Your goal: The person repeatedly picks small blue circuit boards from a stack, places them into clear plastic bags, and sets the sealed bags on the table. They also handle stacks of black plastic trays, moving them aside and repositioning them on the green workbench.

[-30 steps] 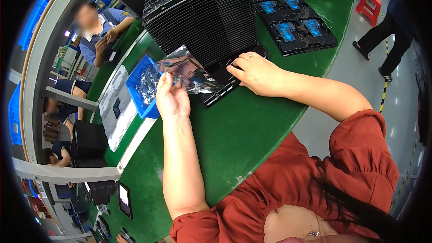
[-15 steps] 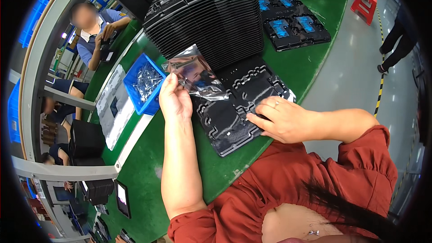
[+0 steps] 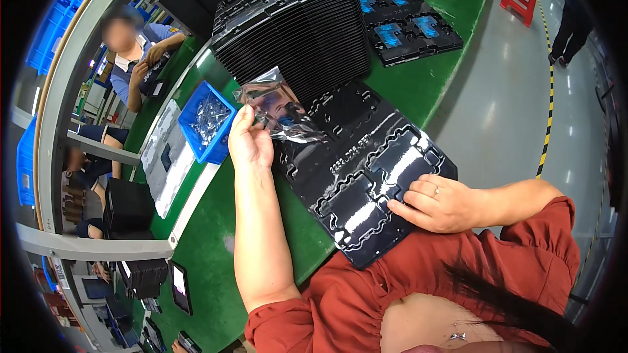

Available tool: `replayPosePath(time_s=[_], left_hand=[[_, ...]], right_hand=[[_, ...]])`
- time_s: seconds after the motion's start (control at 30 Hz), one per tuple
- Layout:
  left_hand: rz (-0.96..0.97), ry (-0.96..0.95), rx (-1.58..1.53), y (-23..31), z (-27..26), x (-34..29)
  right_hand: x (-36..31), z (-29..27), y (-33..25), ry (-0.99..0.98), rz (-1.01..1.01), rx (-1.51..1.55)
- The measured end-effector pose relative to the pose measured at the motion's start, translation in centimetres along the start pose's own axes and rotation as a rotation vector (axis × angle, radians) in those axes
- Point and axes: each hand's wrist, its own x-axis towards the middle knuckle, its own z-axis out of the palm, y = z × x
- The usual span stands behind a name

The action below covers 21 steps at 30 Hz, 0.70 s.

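My left hand [image 3: 250, 140] pinches the near edge of a shiny silver, see-through bag [image 3: 278, 104], held above a black plastic tray. The bag's contents are hard to make out. The molded black tray [image 3: 356, 160], with shaped pockets, slants across the table and overhangs its near edge. At the tray's lower right side, my right hand [image 3: 439, 204] grips it, fingertips over the top; the thumb's hold is partly hidden. Just beyond the bag rises a tall stack of similar black trays [image 3: 297, 42].
A blue bin [image 3: 218, 152] of small metallic parts stands left of my left hand. Farther right lies a tray with blue pieces [image 3: 428, 26]. A grey metal frame [image 3: 52, 124] borders the left. Across the table a co-worker [image 3: 134, 59] handles something dark. A red stool [image 3: 519, 1] stands on the floor.
My right hand has moved toward me and slightly right, and the black tray has slid with it past the table edge. The bag stays in my left hand, nearly unmoved.
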Motion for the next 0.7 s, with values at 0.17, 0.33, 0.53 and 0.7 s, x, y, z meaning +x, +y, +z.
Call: replayPosePath(time_s=[0.17,0.33,0.53,0.7], left_hand=[[-0.02,-0.002,-0.042,-0.3,-0.1,-0.3],[-0.052,0.035,-0.082,0.0,-0.8,-0.2],[-0.156,0.069,-0.11,-0.9,-3.6,0.0],[-0.131,0.005,-0.137,-0.5,-4.2,-1.4]], right_hand=[[-1.1,-1.6,-1.5,-0.022,0.023,0.0],[-1.8,-3.0,-3.6,0.038,0.041,-0.063],[-3.1,-5.8,-5.6,0.047,0.082,-0.158],[-3.9,-9.5,-6.2,0.06,0.163,-0.165]])
